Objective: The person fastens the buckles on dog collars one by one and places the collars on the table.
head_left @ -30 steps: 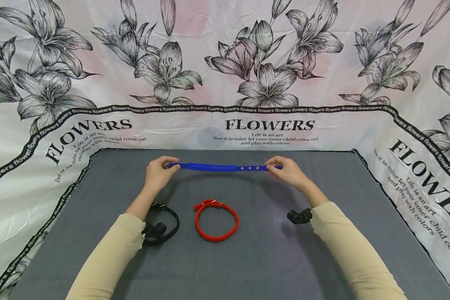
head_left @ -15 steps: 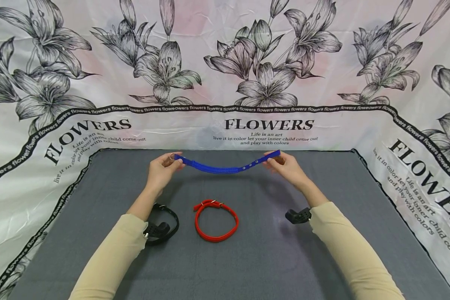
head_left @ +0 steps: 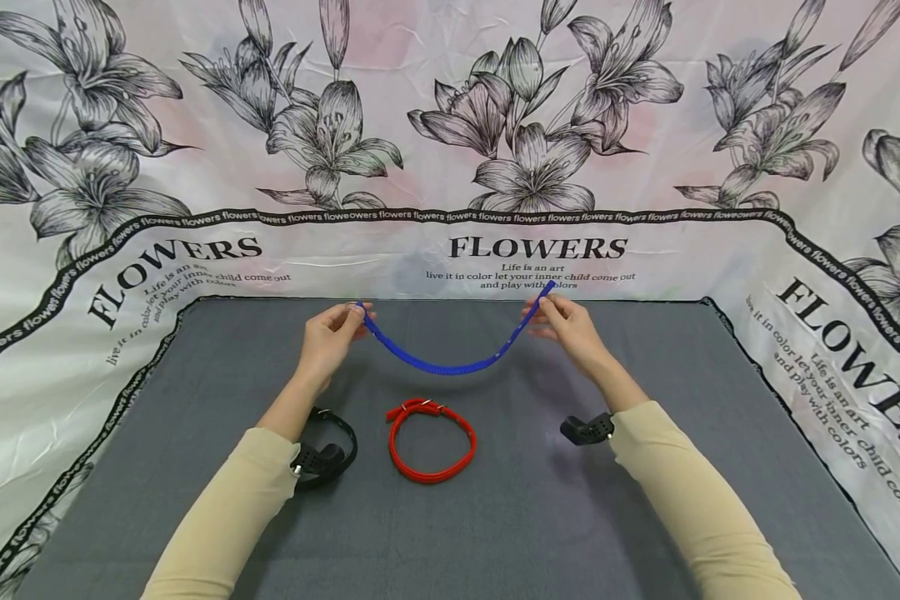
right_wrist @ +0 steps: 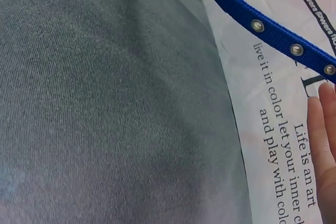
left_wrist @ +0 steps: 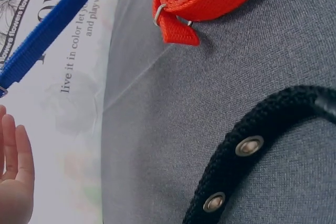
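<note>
Each grip, left hand and right hand, pinches an end of the sagging blue collar; a red collar lies at 6 o'clock, a black collar at 8.

Grey table (red collar, black collar)

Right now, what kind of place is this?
Probably a set-up recording table, not a lived-in room: a grey mat ringed by a flower-printed backdrop, with three collars, blue, red and black, laid out for the hands.
</note>
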A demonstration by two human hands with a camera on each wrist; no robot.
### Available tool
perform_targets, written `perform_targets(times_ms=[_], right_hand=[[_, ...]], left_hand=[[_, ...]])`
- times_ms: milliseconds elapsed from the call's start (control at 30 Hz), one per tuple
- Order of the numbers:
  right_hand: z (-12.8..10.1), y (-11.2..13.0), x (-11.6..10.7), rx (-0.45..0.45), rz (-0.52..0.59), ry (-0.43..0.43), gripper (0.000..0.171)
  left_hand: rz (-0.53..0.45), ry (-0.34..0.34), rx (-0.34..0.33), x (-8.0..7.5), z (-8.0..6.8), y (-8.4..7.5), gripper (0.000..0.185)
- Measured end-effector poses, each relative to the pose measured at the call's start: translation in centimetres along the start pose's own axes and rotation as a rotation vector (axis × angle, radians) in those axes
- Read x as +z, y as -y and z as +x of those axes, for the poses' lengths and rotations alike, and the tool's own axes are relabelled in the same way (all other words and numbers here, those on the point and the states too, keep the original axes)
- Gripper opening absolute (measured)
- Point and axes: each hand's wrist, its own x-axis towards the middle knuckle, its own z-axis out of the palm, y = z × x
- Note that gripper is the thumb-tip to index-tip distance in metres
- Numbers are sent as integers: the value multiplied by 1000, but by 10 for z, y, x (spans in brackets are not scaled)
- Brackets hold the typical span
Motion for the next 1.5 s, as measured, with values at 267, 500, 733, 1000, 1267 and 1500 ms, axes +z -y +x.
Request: perform_targets(times_ms=[267,500,733,1000,1267,1500], right_hand=[[1,-1,7,18,-1,36,44],[1,1,14,35,-34,57,42],[3,4,21,66,-36,36,39],[4,8,28,102,-22,-4,30],[4,9,31,122,-82,8,38],[2,8,35,148,-144,89,42]], left_hand=[[-34,-22,-13,3,10,16,43],[-48,-39,-52,4,9,14,41],[-23,-22,-97,9,8,11,40],[-27,16,-116,17,5,8,43],[-91,-4,-137,24,6,4,35],[-97,33,-163,30,5,5,40]])
